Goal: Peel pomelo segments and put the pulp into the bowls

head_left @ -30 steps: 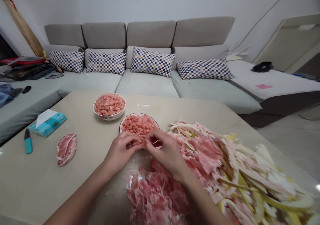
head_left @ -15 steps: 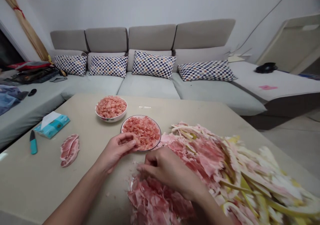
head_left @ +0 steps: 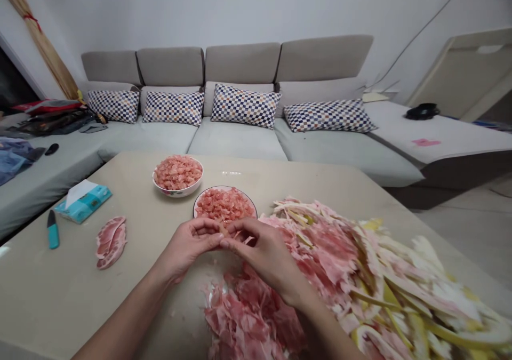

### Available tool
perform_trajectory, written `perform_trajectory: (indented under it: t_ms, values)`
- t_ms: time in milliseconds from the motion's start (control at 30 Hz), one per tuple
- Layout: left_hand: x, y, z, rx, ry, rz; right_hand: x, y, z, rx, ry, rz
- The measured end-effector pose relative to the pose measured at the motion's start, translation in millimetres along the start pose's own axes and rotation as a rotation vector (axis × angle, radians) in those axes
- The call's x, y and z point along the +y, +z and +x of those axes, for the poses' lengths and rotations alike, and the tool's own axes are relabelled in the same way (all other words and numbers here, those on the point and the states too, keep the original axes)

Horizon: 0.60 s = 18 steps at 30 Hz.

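Observation:
My left hand (head_left: 196,242) pinches a small piece of pomelo flesh (head_left: 224,232), mostly hidden by the fingers. Against it, the thumb and fingers of my right hand (head_left: 260,248) are closed, meeting the left fingertips. Just beyond both hands is a dark-rimmed plate (head_left: 194,209) heaped with pink pomelo pulp (head_left: 226,202). A white bowl (head_left: 180,192) full of similar pulp (head_left: 178,172) stands farther back. Below my right hand lies a heap of pink pomelo membranes (head_left: 252,317).
Pomelo peel (head_left: 416,285) and pith cover the table's right side. At left lie a pomelo segment piece (head_left: 111,242), a teal-handled knife (head_left: 53,231) and a tissue pack (head_left: 86,202). A sofa (head_left: 240,138) with checkered cushions runs behind the table (head_left: 152,226).
My right hand has risen from above the membrane heap to meet my left hand in front of the plate. My left hand has barely moved.

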State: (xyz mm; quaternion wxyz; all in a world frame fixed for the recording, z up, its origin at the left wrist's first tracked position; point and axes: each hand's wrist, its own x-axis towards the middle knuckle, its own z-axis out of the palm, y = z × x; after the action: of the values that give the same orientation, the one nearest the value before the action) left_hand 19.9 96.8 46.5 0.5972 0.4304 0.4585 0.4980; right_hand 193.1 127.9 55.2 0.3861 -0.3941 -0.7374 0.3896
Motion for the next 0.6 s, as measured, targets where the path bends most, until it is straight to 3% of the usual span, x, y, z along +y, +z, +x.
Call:
perform_trajectory:
  t_ms: [333,433,533,600]
  values:
    - [-2,-5.8,6,-0.028,-0.015,-0.002,10,-11,7,-0.185,0.198,0.239]
    - [-5,-14.8,14,0.029,0.036,0.141,18,-14,11,-0.089,0.165,0.093]
    - [-15,-22.8,27,0.145,0.222,0.505,33,-8,15,0.031,0.034,-0.161]
    - [-24,-25.1,35,0.186,0.299,0.618,43,0,16,0.046,-0.027,-0.297]
